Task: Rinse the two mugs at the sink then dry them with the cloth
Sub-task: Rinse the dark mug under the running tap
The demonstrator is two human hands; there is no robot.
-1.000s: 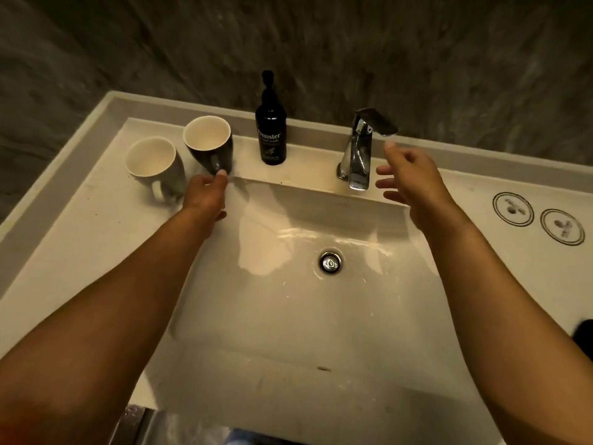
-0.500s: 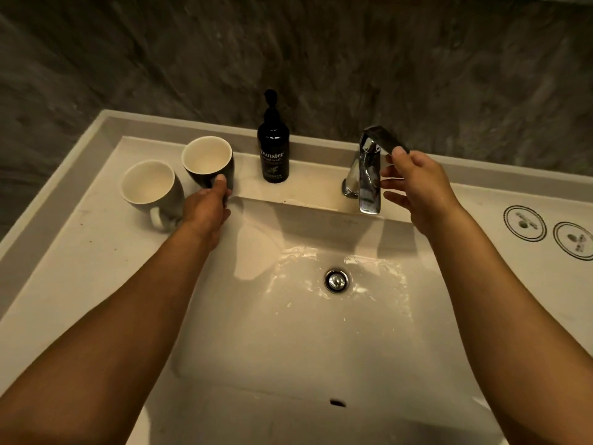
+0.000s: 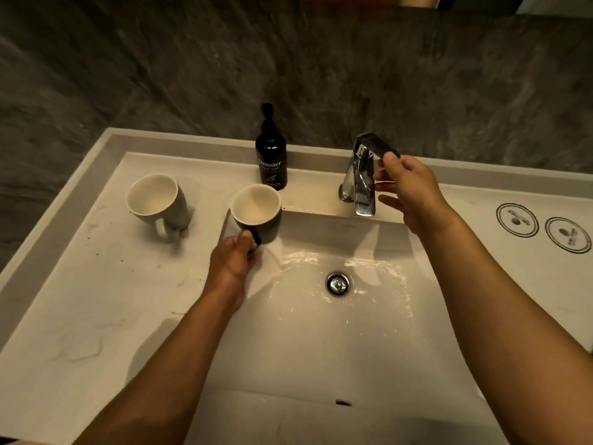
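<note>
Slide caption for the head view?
Left hand holds dark mug by its handle; right hand lifts faucet lever.

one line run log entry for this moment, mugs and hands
step: rinse not yet begun | left hand: holds dark mug by handle at basin edge | right hand: on tap lever | grey mug: on counter
</note>
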